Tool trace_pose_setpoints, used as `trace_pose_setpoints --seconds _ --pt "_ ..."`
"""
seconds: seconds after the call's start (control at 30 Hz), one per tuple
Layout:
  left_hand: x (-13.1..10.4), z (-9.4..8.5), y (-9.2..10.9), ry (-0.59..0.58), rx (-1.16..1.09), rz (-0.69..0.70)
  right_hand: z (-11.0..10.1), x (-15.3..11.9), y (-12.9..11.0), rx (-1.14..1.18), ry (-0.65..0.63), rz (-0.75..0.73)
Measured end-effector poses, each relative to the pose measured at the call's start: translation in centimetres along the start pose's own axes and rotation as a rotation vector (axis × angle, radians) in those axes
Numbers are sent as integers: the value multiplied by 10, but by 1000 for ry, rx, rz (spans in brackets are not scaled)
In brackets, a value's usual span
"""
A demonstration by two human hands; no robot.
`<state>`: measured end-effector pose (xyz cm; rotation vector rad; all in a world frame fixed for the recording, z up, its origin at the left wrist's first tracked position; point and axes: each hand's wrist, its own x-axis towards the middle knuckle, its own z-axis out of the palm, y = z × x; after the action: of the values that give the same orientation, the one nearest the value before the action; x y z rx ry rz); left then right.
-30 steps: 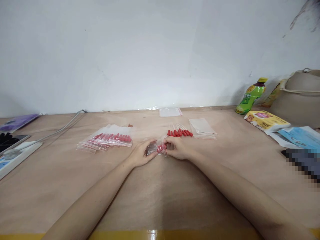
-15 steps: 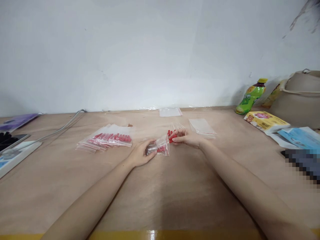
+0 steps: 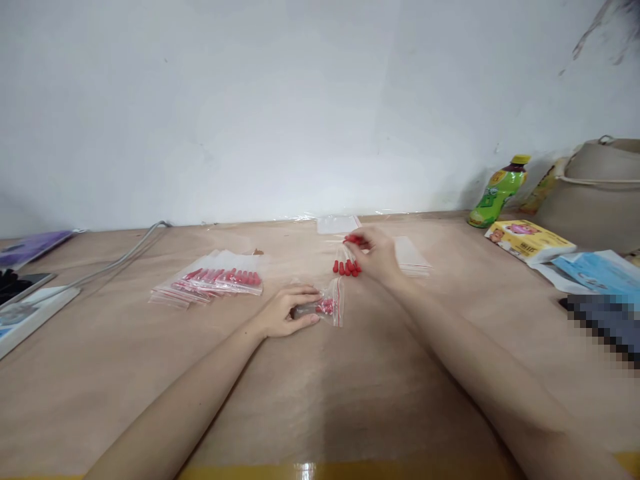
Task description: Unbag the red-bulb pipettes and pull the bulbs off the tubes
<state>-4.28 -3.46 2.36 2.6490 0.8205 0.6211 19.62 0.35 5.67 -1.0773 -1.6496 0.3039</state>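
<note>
My left hand (image 3: 286, 311) is closed round the near end of a clear zip-lock bag (image 3: 338, 308), its red-striped mouth pointing right. Inside the bag lie red-bulbed droppers (image 3: 325, 307), partly covered by my fingers. Farther back, my right hand (image 3: 377, 255) pinches the red bulb of a dropper (image 3: 353, 239); the rest of that one is hard to make out. Just under those fingers, several loose droppers (image 3: 342, 268) lie on the table with their red bulbs toward me. Off to the left is an overlapping pile of filled bags (image 3: 220, 275).
Unfilled zip bags (image 3: 413, 257) lie beyond my right hand, and another bag (image 3: 337, 225) is near the wall. On the right are a green bottle (image 3: 500, 190), a yellow tissue pack (image 3: 530, 241), a blue packet (image 3: 597, 273) and a grey bag (image 3: 600, 193). A cable (image 3: 125, 257) crosses the left side.
My right hand has gone from the bag's mouth back to the loose droppers, where it pinches a red bulb. My left hand and the bag have shifted slightly toward me.
</note>
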Motion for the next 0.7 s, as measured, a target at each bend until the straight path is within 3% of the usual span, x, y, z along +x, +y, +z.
trace_pose_setpoints --seconds 0.1,0.2,0.33,0.47,0.57,0.7 --pt "0 1 0 1 -6 -10 37 -8 3 -340 -229 -176" --pt "-1 1 0 5 -22 -13 55 -10 6 -408 -311 -193" --pt "-1 -2 0 11 -141 -73 58 -10 9 -415 -358 -191" --pt "13 -4 -12 192 -356 -378 55 -11 15 -399 -362 -172" --pt "33 -1 -28 227 -431 -560 55 -12 21 -378 -350 -154" --pt "57 5 -40 206 -468 -590 50 -12 28 -354 -333 -145"
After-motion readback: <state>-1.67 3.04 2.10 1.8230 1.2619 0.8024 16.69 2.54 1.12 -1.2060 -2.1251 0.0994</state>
